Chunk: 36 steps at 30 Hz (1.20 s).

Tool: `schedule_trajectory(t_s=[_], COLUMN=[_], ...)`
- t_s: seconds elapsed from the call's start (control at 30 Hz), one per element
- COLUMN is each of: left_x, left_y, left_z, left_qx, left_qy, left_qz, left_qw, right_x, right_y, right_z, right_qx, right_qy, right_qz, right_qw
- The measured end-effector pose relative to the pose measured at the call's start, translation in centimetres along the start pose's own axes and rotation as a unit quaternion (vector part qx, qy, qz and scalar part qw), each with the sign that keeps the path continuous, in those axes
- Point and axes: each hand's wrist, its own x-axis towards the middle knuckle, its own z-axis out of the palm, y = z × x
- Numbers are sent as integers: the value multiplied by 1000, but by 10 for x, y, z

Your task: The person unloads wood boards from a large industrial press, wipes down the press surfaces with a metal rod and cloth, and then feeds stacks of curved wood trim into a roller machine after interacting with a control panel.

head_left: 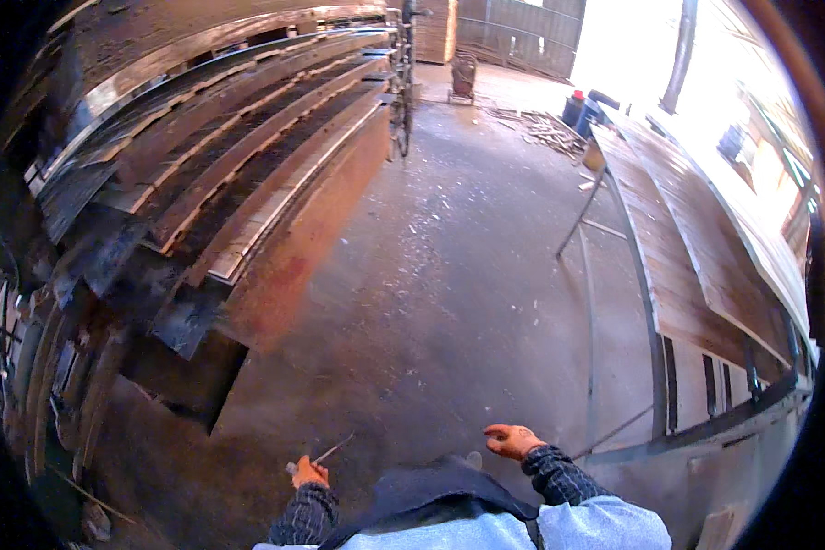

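An orange-gloved fist, my left hand [312, 474], is low in the head view, closed around a thin pointed tool [335, 447] that looks like a knife. Its slim end points up and to the right, and a bit of pale handle shows on the glove's other side. My right hand [515, 442], in a matching orange glove, hangs over the floor with its fingers loosely curled and a gap at the thumb. Nothing shows in it. Both dark knitted cuffs are apart from the stacks and tables around me.
A multi-level press or rack [275, 156] with wooden sheets between its plates fills the left. Wood panels [706, 247] lie on a metal frame [655, 367] at the right. Wood scraps [550, 133] and a wheeled cart [463, 78] stand farther back on the concrete floor [449, 275].
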Motion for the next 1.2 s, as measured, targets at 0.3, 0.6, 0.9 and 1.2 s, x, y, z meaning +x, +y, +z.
schedule_trajectory(t_s=[0.3, 0.6, 0.9, 1.2], left_x=[15, -35, -82, -103], left_y=[-22, -109, -110, -105], left_z=[-86, -56, -6, -49], left_qx=[141, 71, -1, 5], left_qy=[72, 2, 74, 39], left_qz=[-72, -8, 28, 68], left_qw=[985, 997, 997, 997], right_x=[17, 1, 1, 30], right_y=[34, 91, 136, 125], right_z=[-39, -88, -87, -68], right_qx=[-13, 4, -6, 12], right_qy=[-13, 1, -27, -56], right_qz=[-12, -12, -12, -63], right_qw=[1000, 1000, 1000, 996])
